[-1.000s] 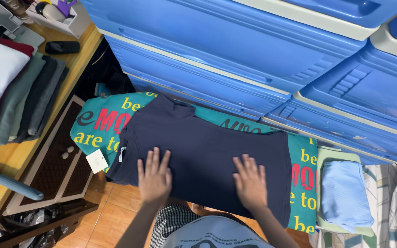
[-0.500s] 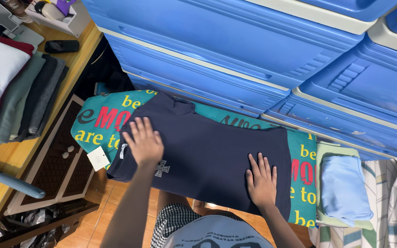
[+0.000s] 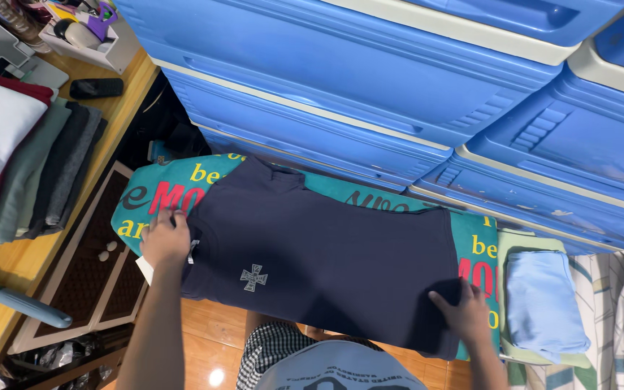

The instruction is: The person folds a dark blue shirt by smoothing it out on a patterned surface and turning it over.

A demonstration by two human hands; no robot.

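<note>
A navy shirt (image 3: 326,245) with a small grey cross emblem (image 3: 253,277) lies flat, sideways, on a teal cloth-covered board (image 3: 167,184) printed with yellow and red letters. My left hand (image 3: 164,240) has its fingers curled over the shirt's left edge by the neck, next to a white hang tag (image 3: 144,269). At the shirt's lower right corner my right hand (image 3: 464,309) grips the hem end. My checked shorts and grey top show at the bottom of the view.
Stacked blue plastic drawers (image 3: 370,87) rise right behind the board. A folded light blue garment (image 3: 543,303) lies to the right. On the wooden table (image 3: 9,253) at left sit folded clothes (image 3: 30,166) and a black phone (image 3: 97,88).
Both hands slid outward from the middle of the shirt: the left to the neck end, the right to the hem corner. The grey emblem came into sight.
</note>
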